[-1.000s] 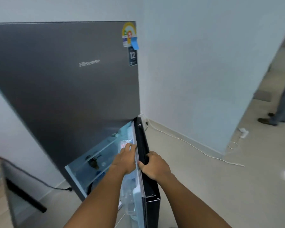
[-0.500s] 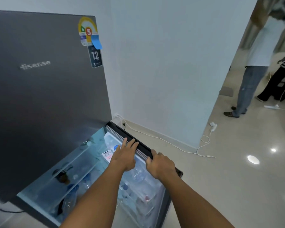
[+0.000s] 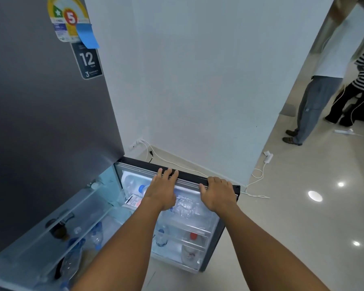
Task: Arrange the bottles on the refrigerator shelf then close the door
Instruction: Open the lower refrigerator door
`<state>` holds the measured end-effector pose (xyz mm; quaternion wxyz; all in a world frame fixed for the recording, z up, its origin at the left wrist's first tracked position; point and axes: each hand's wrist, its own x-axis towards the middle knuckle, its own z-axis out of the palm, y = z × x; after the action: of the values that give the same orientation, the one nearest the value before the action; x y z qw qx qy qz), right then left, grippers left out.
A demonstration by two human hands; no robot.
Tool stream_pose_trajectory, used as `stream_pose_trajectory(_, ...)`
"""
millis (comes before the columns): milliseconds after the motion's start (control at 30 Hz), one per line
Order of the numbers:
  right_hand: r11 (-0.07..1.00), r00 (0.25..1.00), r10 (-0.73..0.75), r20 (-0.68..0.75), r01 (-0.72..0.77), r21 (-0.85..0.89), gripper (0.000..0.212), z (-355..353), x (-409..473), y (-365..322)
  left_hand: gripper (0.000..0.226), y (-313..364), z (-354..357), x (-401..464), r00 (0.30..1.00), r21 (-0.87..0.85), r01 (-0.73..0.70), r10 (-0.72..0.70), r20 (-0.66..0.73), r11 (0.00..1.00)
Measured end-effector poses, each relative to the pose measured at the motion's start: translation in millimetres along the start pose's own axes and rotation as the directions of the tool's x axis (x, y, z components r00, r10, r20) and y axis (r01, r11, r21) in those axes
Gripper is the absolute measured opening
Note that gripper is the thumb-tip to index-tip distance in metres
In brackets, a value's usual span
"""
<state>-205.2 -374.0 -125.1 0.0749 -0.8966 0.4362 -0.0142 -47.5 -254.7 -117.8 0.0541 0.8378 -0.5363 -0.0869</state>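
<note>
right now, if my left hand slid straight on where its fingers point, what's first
The left hand lies on the door's top edge, so that comes first; beyond it, probably the white cable.

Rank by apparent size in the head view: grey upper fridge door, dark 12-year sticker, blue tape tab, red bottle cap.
1. grey upper fridge door
2. dark 12-year sticker
3. blue tape tab
4. red bottle cap, farther away, so true size unsure

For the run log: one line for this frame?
door open | left hand flat on door top | right hand grips door top | bottles stowed in door
</note>
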Motion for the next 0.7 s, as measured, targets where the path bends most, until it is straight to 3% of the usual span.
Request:
stream_pose_trajectory(133,0.999,1.0,0.016,-0.017,-0.015,0.044,0.052,3,7,3,0.079,-3,-4,6,1.0,0.054,0.004,-0.006,0.026,0.999)
stream_pose_trajectory(333,0.983,0.987,0.013,-0.161,0.017,0.182,0.039,-5,-7,0,0.081,-3,-2,-11,0.991,0.079,0.077,-0.085,0.099,0.994)
stream_pose_trajectory(433,0.99,0.978,-0.028,-0.207,0.056,0.129,0.031,-4,-24,-4,0.075,-8,-3,-32,0.988,0.101,0.1,-0.111,0.105,0.99)
stream_pose_trajectory(700,0.995,0.999,-0.043,-0.014,0.045,0.094,0.05,-23,-33,-16,0.079,-46,-14,-94,0.961,0.111,0.236,-0.249,0.124,0.965)
